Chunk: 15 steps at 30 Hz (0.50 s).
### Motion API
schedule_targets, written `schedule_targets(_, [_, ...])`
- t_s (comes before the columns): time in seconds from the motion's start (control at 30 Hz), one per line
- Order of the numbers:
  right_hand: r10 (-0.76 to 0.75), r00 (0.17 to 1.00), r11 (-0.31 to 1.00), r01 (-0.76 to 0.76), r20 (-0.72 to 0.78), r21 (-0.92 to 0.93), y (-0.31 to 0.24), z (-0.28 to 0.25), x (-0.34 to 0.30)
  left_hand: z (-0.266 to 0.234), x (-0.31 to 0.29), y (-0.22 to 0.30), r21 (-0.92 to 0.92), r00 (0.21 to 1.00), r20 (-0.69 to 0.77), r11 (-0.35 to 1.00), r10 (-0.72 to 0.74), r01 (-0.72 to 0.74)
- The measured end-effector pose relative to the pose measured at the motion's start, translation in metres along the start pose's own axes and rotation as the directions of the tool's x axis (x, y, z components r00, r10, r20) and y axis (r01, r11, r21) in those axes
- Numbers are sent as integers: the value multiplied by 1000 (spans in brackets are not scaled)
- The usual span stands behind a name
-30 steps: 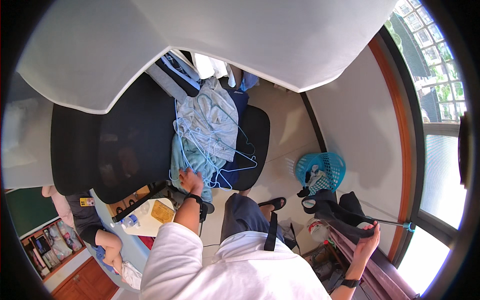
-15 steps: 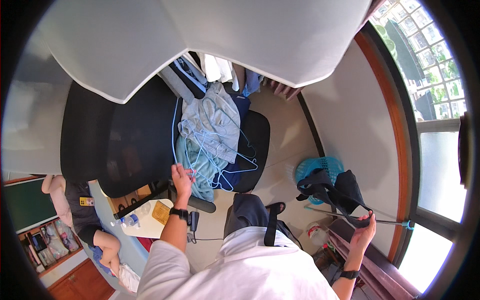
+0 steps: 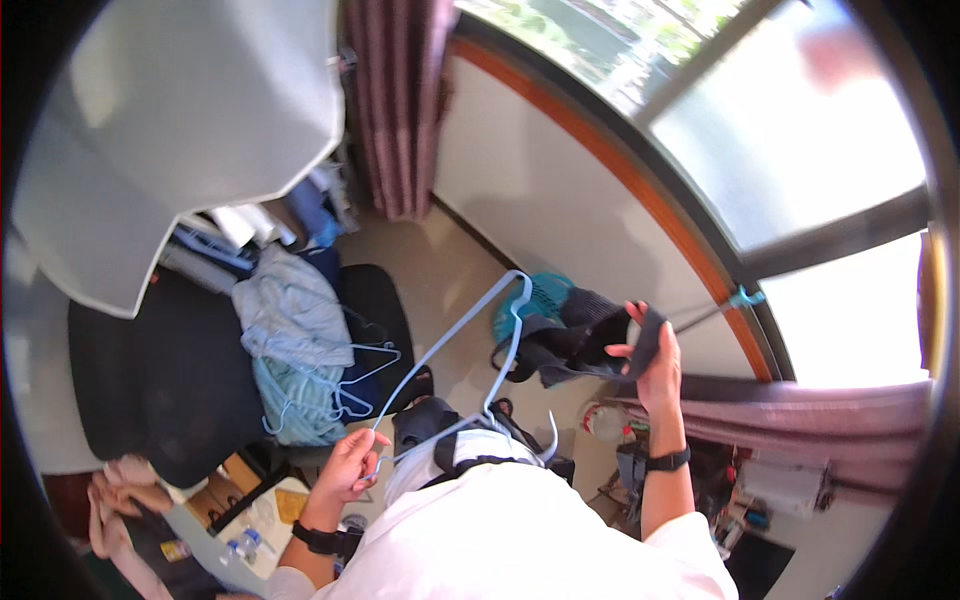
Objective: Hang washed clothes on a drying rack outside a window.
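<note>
The left hand [image 3: 348, 464] pinches a blue hanger [image 3: 497, 287] at one end, thumb and fingertips closed on its thin frame; the hanger stretches obliquely in front of the white-shirted torso. The right hand [image 3: 662, 375] holds a dark garment [image 3: 590, 350] by its band, the fingers moderately spread and hooked around the edge, some showing through the opening. The garment hangs to the left of this hand, in front of a turquoise basket [image 3: 545, 290], hiding much of it. The left fingertips are partly overlapped and hard to separate; the garment's kind cannot be told from its folds. Another person [image 3: 130, 545], at lower left, is cut by the dark lens rim. A black chair [image 3: 380, 300] bears a pale grey-blue garment [image 3: 290, 295], a teal cloth [image 3: 300, 405] and further blue hangers. Around these lie a light floor [image 3: 450, 250], a pale wall [image 3: 560, 170], a mauve curtain [image 3: 400, 110] and a bright window [image 3: 790, 130], whose panes are largely washed out.
</note>
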State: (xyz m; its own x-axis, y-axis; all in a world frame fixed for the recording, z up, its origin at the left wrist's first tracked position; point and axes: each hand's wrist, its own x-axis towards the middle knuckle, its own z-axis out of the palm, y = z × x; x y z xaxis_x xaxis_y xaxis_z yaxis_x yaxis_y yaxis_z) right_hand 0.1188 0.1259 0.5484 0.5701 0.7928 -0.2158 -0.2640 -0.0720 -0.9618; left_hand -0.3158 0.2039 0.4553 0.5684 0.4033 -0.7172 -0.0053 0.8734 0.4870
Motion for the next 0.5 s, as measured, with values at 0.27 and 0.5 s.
schedule_targets(0.27, [20, 960, 974, 44, 278, -223, -57, -44, -42, 66, 35, 46, 358, 868, 372, 914, -329, 193])
schedule_targets(0.5, [-204, 973, 785, 229, 109, -575, -86, -64, -71, 122, 67, 47, 251, 745, 522, 909, -416, 332])
